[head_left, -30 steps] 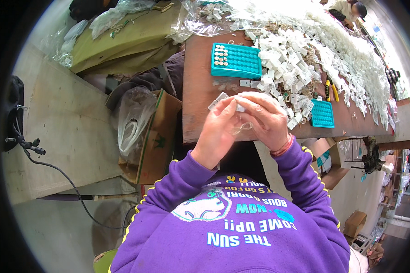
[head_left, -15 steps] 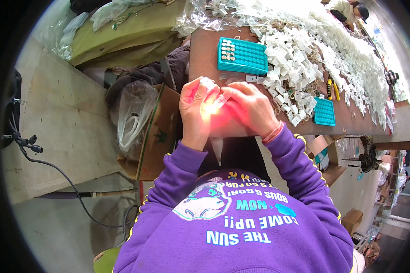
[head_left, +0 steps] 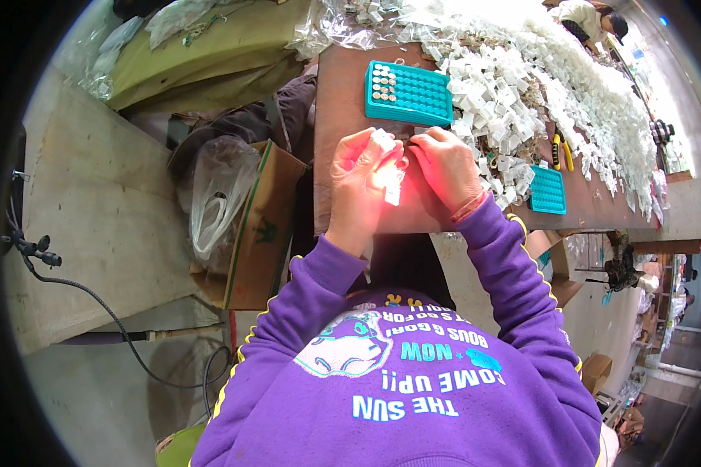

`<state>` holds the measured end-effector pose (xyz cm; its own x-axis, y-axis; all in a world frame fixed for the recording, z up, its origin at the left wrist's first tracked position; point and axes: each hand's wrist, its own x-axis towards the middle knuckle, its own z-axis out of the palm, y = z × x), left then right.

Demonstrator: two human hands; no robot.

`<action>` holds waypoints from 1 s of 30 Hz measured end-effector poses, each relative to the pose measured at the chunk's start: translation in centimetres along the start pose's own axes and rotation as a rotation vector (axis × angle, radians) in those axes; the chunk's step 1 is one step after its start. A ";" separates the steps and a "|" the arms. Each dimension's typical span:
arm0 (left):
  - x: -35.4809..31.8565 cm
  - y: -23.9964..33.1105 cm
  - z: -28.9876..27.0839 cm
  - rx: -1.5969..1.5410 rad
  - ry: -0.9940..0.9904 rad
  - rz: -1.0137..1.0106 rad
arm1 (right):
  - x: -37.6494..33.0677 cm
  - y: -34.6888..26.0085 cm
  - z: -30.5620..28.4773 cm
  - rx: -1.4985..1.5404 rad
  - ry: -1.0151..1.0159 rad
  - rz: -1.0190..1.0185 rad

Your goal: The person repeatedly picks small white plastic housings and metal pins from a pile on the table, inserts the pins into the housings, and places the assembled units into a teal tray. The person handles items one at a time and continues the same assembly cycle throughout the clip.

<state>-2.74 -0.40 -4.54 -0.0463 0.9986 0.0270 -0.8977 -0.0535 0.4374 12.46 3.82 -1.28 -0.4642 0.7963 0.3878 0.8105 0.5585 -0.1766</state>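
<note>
My left hand (head_left: 352, 191) is closed on a small white plastic case (head_left: 382, 141) at the near edge of the table. Below its fingertips hangs a small glowing bundle (head_left: 394, 189), whose reddish light washes over both hands; glare hides its shape. A short distance to the right, my right hand (head_left: 453, 177) has thumb and fingers pinched together. Whatever lies in that pinch is too small to make out. Just beyond the hands sits a stack of teal trays (head_left: 407, 113), with several round silver coin cells (head_left: 383, 83) in the top one's left pockets.
White plastic cases (head_left: 491, 97) form a big heap across the table (head_left: 339, 101). At the right lie a smaller teal tray (head_left: 547, 190) and yellow-and-black pliers (head_left: 562, 152). A cardboard box (head_left: 261, 233) with a plastic bag (head_left: 222, 194) stands left. Another person (head_left: 588, 19) is at the far right.
My hands have moved apart slightly, and the right has drawn back from the white case. The glowing bundle now hangs free below my left fingers. The whole view has shifted a little.
</note>
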 end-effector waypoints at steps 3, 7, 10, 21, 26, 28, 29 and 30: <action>-0.2 0.1 -0.3 0.038 0.001 0.017 | 0.4 0.1 0.7 -0.130 -0.018 -0.080; -0.2 0.3 -0.7 -0.037 -0.014 -0.032 | 0.7 -0.1 1.0 -0.259 -0.081 -0.118; -0.2 0.6 -0.9 -0.074 -0.034 -0.062 | 1.0 0.3 0.7 -0.201 -0.057 -0.112; 0.2 0.5 -0.3 -0.040 0.004 -0.101 | 0.7 1.2 -1.3 1.121 -0.148 0.502; 0.2 0.7 -0.3 0.062 -0.047 -0.138 | 0.7 -0.4 -3.7 1.084 -0.186 0.425; 0.1 0.7 -0.2 0.076 -0.038 -0.148 | 0.8 -1.3 -4.6 0.826 -0.141 0.272; 0.1 0.7 -0.1 0.072 -0.044 -0.153 | 0.9 -1.7 -5.0 0.743 -0.118 0.214; 0.1 0.7 -0.1 0.064 -0.046 -0.161 | 1.0 -2.0 -5.4 0.663 -0.092 0.150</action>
<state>-3.45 -0.38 -4.28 0.1173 0.9931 -0.0078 -0.8622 0.1057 0.4954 12.33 2.24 4.31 -0.4164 0.8762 0.2425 0.4921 0.4415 -0.7503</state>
